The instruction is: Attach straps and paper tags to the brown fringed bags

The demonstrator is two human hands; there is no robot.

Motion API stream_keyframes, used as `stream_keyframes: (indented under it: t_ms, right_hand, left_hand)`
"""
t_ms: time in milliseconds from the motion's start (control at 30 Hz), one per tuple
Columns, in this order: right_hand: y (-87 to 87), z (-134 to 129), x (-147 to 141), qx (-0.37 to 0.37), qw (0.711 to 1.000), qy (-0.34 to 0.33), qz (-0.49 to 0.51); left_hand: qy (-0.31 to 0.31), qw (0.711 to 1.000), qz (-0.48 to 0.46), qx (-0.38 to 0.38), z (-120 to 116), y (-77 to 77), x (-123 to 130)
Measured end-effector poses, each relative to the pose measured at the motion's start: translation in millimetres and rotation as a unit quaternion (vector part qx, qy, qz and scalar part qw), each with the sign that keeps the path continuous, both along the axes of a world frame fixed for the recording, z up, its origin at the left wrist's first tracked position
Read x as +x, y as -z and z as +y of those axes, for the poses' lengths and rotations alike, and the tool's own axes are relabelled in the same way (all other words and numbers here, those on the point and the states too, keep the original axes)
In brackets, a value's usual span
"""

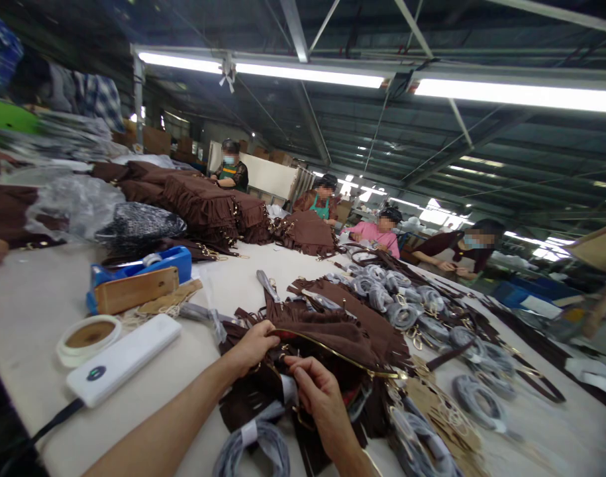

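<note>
A brown fringed bag (327, 334) lies on the table, its gold zipper open and a bit of red lining visible. At the left end of the opening, my left hand (253, 346) is closed on the bag's edge, fingers partly hidden. My right hand (318, 391) has thumb and forefinger pinched together at the near side of the opening, beside a white paper wrap (289, 387). What exactly it pinches is too dark to make out. In front of the bag lies a coiled strap in grey wrapping (253, 450).
Left are a white power bank (124, 358) with a cable, a tape roll (90, 336) and a blue tape dispenser (140, 275). Wrapped strap coils (402, 311) and tan tags (446, 417) spread rightward. Brown bags (198, 199) pile behind; several people sit or stand beyond.
</note>
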State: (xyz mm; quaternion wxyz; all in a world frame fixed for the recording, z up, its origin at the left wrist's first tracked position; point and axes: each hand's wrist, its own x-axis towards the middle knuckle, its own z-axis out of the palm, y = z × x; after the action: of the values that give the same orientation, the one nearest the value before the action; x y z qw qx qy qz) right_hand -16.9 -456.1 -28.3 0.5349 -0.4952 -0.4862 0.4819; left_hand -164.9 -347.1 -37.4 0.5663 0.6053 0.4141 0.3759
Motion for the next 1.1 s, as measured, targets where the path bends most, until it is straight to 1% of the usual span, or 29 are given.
stream_keyframes:
  t_ms: [133, 233, 300, 467, 600, 700, 800, 833, 900, 1000, 1033, 1100]
  right_hand:
    - [1.6, 1, 5, 0.012, 0.993, 0.020, -0.111]
    - [-0.2, 0, 5, 0.013, 0.978, 0.022, -0.205]
    - [-0.9, 0, 4, 0.010, 0.969, 0.027, -0.244]
    - [1.6, 2, 2, 0.002, 0.961, 0.034, -0.273]
    - [4.2, 4, 0, -0.005, 0.960, 0.039, -0.277]
    - [6.0, 7, -3, -0.004, 0.963, 0.040, -0.266]
    - [8.4, 8, -6, -0.003, 0.967, 0.037, -0.253]
    - [9.4, 8, -6, -0.002, 0.968, 0.037, -0.249]
    - [11.8, 9, -6, 0.001, 0.969, 0.037, -0.243]
    - [15.4, 10, -5, 0.005, 0.970, 0.040, -0.240]
    - [16.1, 11, -5, 0.006, 0.970, 0.040, -0.240]
    - [16.6, 11, -6, 0.008, 0.970, 0.041, -0.240]
  left_hand:
    - [-0.005, 1.000, -0.008, -0.009, -2, -2.7, 0]
    - [-0.008, 1.000, -0.002, -0.003, -3, -3.0, 0]
    - [-0.011, 1.000, 0.007, 0.005, -3, -2.5, 0]
    - [-0.022, 0.998, 0.036, 0.036, -4, -1.6, 1]
    - [-0.022, 0.996, 0.058, 0.070, -6, -3.1, 1]
    - [-0.019, 0.991, 0.065, 0.112, -12, -6.9, 1]
    - [-0.025, 0.985, 0.058, 0.160, -19, -13.8, 0]
    - [-0.028, 0.981, 0.054, 0.183, -21, -16.7, 0]
    - [-0.024, 0.962, 0.057, 0.267, -23, -22.5, -2]
    - [0.035, 0.907, 0.087, 0.410, -26, -29.3, -8]
    - [0.059, 0.892, 0.098, 0.436, -26, -30.7, -11]
    - [0.085, 0.883, 0.107, 0.449, -28, -32.1, -16]
